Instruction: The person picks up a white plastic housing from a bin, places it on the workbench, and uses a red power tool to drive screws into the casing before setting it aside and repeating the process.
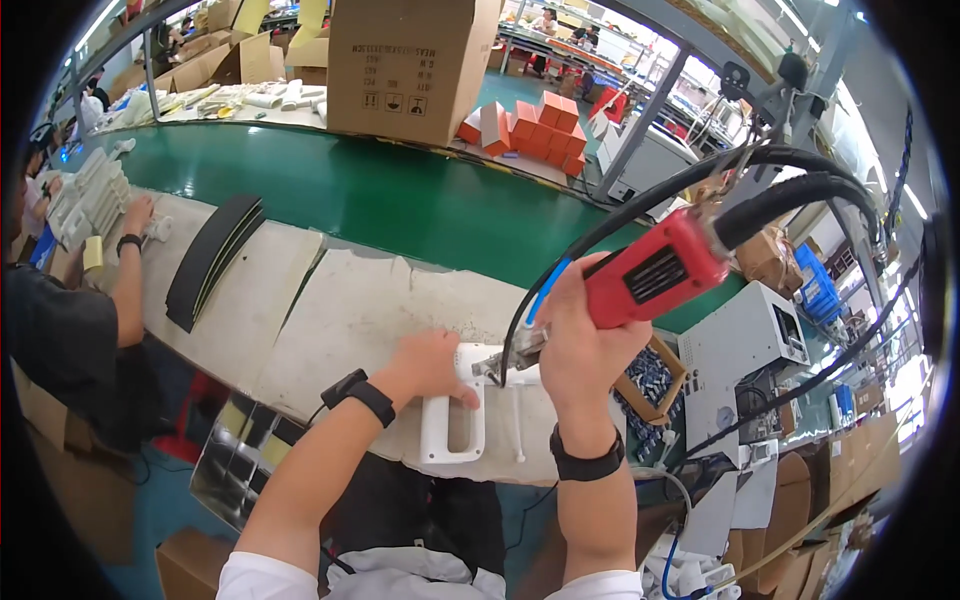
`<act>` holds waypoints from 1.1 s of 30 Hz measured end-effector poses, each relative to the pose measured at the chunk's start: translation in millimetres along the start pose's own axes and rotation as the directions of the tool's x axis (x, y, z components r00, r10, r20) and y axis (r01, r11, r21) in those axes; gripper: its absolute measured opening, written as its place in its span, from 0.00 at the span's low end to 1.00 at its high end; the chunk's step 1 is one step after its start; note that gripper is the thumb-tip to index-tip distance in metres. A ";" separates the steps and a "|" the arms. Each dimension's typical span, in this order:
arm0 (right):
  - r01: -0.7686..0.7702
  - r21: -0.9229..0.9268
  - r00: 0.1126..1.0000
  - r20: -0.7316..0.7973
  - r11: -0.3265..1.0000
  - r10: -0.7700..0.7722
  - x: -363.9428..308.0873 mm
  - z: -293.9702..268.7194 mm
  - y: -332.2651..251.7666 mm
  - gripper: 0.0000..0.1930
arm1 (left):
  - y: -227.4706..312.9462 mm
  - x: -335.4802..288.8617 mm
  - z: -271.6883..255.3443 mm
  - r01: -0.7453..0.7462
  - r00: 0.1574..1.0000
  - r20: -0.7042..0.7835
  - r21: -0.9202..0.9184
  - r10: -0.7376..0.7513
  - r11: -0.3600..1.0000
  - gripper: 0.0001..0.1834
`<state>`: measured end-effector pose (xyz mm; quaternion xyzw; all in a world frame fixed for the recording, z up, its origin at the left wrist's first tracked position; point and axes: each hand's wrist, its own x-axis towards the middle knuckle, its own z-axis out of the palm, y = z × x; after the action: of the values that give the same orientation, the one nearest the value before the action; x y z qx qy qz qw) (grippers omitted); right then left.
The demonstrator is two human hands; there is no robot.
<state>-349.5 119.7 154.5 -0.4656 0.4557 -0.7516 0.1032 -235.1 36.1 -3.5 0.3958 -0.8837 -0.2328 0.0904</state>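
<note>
My right hand (590, 350) is wrapped round a red powered screwdriver (655, 268) with a metal nose (515, 352) and thick black cables. Its tip points down and left onto the upper part of a white plastic housing (435, 430), which has a loop handle and lies on the worktable (370, 300). My left hand (428, 362) grips the housing at its upper left, thumb across the handle. Just right of the handle, a thin white rod-like part (519, 425) lies on the table. Whether the tip touches a screw is too small to tell.
A green conveyor belt (300, 175) runs beyond the table. Dark curved strips (215, 255) lie to the left, near a co-worker's arm (130, 270). At right are a box of small dark parts (650, 375) and a grey machine (735, 350). Across the belt stands a large carton (400, 80).
</note>
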 end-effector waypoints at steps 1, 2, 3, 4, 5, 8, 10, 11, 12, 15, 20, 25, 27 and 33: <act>0.092 -0.102 0.996 0.011 0.991 -0.091 -2.2 -3.8 9.8 0.05 | 1.5 1.4 -1.1 0.016 0.999 0.028 0.026 -0.017 1.000 0.40; 0.098 -0.107 0.995 0.010 0.989 -0.097 -4.8 -5.6 17.2 0.05 | 1.0 2.3 -0.3 0.009 1.000 0.025 0.023 -0.010 1.000 0.40; 0.061 -0.111 0.998 0.017 0.992 -0.060 -8.8 -5.2 24.9 0.05 | -1.3 2.3 2.3 -0.014 1.000 0.011 0.026 0.014 1.000 0.39; 0.023 -0.114 0.999 0.024 0.993 -0.021 -12.9 -4.0 29.3 0.05 | -3.1 2.4 4.0 -0.035 0.999 -0.004 0.030 0.035 0.999 0.38; -0.087 -0.060 0.996 0.008 0.994 0.088 -17.0 -2.2 30.3 0.06 | -4.3 2.3 5.0 -0.032 0.999 -0.004 0.029 0.032 0.999 0.38; -0.157 -0.175 0.987 -0.007 0.972 0.159 -39.4 -6.7 73.7 0.06 | 7.2 -4.0 -7.2 -0.043 0.999 0.008 0.047 0.042 0.998 0.37; -0.142 -0.128 0.990 0.006 0.982 0.144 -37.9 -3.4 70.5 0.07 | 8.5 -4.0 -13.3 -0.046 0.989 0.141 0.053 0.038 0.998 0.48; -0.134 -0.144 0.989 0.041 0.980 0.141 -38.8 -4.1 70.1 0.06 | 5.6 -4.9 -9.1 -0.045 0.989 0.140 0.054 0.037 0.998 0.48; -0.124 -0.161 0.988 0.072 0.979 0.136 -38.6 -5.9 68.5 0.06 | 1.1 -7.0 0.4 -0.115 0.989 -0.094 0.001 0.114 0.993 0.42; -0.109 -0.139 0.993 0.033 0.984 0.115 -30.0 -8.9 63.6 0.05 | -22.3 -21.3 17.7 -0.088 0.944 -0.331 -0.207 0.015 0.974 0.38; -0.081 0.134 0.997 0.016 0.988 0.080 -3.8 19.1 -5.4 0.04 | -36.7 -40.8 15.8 0.166 0.983 -0.018 -0.321 -0.182 0.932 0.55; -0.042 0.129 0.997 0.070 0.991 0.033 -1.4 37.2 21.2 0.07 | -35.0 -41.9 22.9 0.195 0.980 0.016 -0.319 -0.201 0.928 0.55; -0.041 0.135 0.997 0.075 0.990 0.031 1.2 41.5 21.7 0.08 | -34.0 -42.5 21.7 0.209 0.976 0.017 -0.316 -0.215 0.925 0.56; -0.031 0.139 0.997 0.070 0.990 0.021 7.2 46.2 27.6 0.10 | -24.0 -45.8 4.1 0.262 0.965 0.076 -0.332 -0.251 0.906 0.59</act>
<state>-324.2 72.7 144.2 -0.4767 0.4041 -0.7639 0.1611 -190.1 57.6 -17.6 0.4831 -0.7720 -0.3976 0.1120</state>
